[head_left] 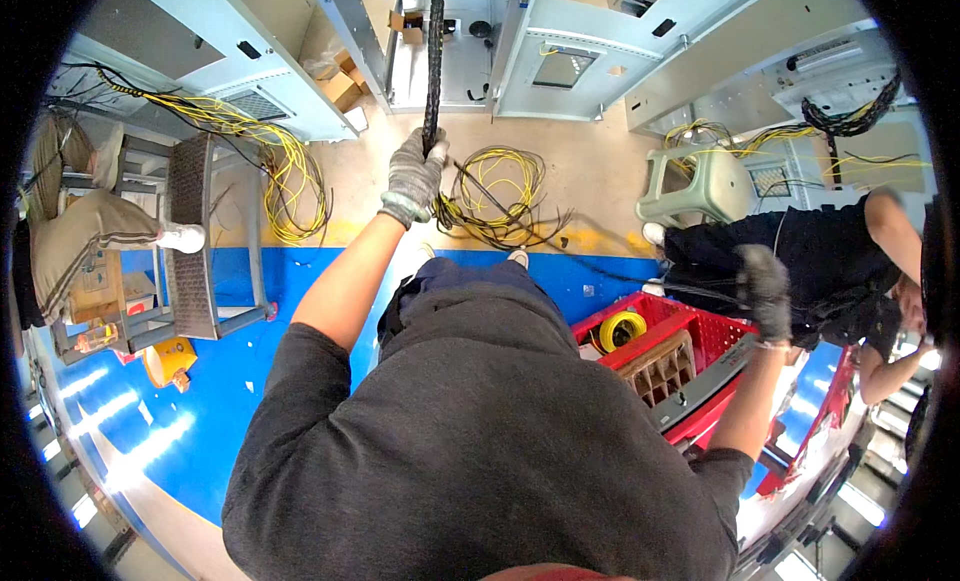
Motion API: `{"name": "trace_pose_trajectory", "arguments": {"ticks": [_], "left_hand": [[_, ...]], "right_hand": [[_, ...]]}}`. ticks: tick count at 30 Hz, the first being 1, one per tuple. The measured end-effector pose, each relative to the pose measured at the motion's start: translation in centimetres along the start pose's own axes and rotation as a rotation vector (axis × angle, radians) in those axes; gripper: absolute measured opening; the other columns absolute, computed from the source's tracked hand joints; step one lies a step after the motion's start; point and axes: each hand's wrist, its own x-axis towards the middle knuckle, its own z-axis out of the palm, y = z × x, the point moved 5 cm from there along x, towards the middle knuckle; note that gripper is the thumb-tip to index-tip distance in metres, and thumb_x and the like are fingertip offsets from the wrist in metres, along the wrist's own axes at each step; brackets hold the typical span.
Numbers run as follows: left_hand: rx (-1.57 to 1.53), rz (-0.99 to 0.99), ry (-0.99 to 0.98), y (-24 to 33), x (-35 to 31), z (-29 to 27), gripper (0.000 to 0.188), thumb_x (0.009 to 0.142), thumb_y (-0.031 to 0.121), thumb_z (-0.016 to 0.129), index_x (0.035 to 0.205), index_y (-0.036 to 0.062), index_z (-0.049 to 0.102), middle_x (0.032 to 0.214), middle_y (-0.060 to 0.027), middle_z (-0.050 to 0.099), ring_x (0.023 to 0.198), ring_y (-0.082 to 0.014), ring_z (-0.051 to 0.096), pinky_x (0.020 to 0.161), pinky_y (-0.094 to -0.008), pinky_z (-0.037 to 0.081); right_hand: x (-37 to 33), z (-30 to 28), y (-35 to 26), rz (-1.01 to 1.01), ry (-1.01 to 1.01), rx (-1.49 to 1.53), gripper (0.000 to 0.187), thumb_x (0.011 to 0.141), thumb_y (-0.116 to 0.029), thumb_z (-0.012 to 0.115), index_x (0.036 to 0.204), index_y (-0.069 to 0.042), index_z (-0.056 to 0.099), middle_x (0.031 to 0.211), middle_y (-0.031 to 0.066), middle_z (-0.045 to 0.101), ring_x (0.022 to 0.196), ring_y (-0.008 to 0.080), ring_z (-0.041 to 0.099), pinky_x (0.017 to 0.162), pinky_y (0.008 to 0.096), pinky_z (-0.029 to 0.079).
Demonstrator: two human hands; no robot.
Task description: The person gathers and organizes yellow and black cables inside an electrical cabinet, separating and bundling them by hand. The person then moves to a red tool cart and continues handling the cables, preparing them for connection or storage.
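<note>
My left hand [411, 177], in a grey work glove, is closed around a black braided cable bundle [434, 66] that runs up into the cabinets ahead. Below that hand, a loose coil of yellow and black cables [500, 186] lies on the floor. Out to the right, my right hand [764, 293], also gloved, is raised near the red crate. Motion smears its fingers, so what it holds, if anything, does not show. A thin black cable [620, 278] stretches from the coil toward that side.
Grey metal cabinets [570, 41] line the far side. A step platform [192, 231] with a person's leg on it stands left. At right are a green stool [695, 184], a red crate [640, 353] and a person in dark clothes [810, 261]. More yellow cables [295, 186] hang left.
</note>
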Motion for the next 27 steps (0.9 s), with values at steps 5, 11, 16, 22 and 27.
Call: {"name": "trace_pose_trajectory", "arguments": {"ticks": [5,11,16,22,27], "left_hand": [[0.3,0.299,0.004,-1.8,2.4,-1.6,0.056,0.079,0.008,0.066,0.127,0.0013,0.039,0.119,-0.0169,0.052,0.107,-0.0254,0.053,0.079,-0.0308,0.05],[-0.381,-0.019,-0.731,-0.4,-5.3,6.3,0.038,0.084,0.029,0.058,0.112,0.0039,0.053,0.099,-0.0112,0.061,0.084,-0.0238,0.061,0.075,-0.0344,0.049],[0.365,0.333,-0.77,2.5,-10.4,4.2,0.045,0.077,0.044,0.064,0.094,0.0024,0.064,0.079,-0.0109,0.064,0.079,-0.0247,0.062,0.074,-0.0339,0.047],[1.083,-0.079,-0.034,-24.7,-4.1,-19.6,0.026,0.086,0.03,0.047,0.096,0.0123,0.063,0.098,-0.0196,0.062,0.09,-0.0363,0.059,0.077,-0.0447,0.047],[1.885,0.121,0.077,-2.5,3.3,-20.5,0.05,0.087,0.017,0.046,0.134,0.0059,0.033,0.114,-0.0117,0.053,0.093,-0.0257,0.056,0.071,-0.0371,0.046]], "right_hand": [[-3.5,8.2,-8.9,-0.263,-0.184,0.081,0.028,0.09,-0.027,0.046,0.091,-0.004,0.06,0.05,-0.0009,0.046,0.035,0.0075,0.043,0.035,0.0222,0.032],[-4.4,10.9,-14.7,-0.518,0.004,0.144,0.023,0.086,-0.02,0.054,0.099,-0.001,0.055,0.073,0.0043,0.055,0.048,0.0115,0.052,0.047,0.0247,0.043],[-2.1,5.9,-20.3,-0.776,-0.283,1.139,0.023,0.089,-0.018,0.05,0.106,-0.002,0.051,0.065,-0.0025,0.044,0.044,0.0081,0.039,0.038,0.0211,0.033],[-0.4,-9.4,-17.5,-1.044,-0.171,1.322,0.044,0.085,-0.005,0.047,0.127,0.006,0.038,0.067,-0.0028,0.046,0.047,0.0054,0.036,0.041,0.018,0.033],[7.6,1.4,-12.8,-0.888,0.568,-0.408,0.033,0.078,-0.012,0.059,0.106,0.004,0.057,0.092,0.0099,0.06,0.068,0.0157,0.054,0.059,0.0234,0.047]]}}
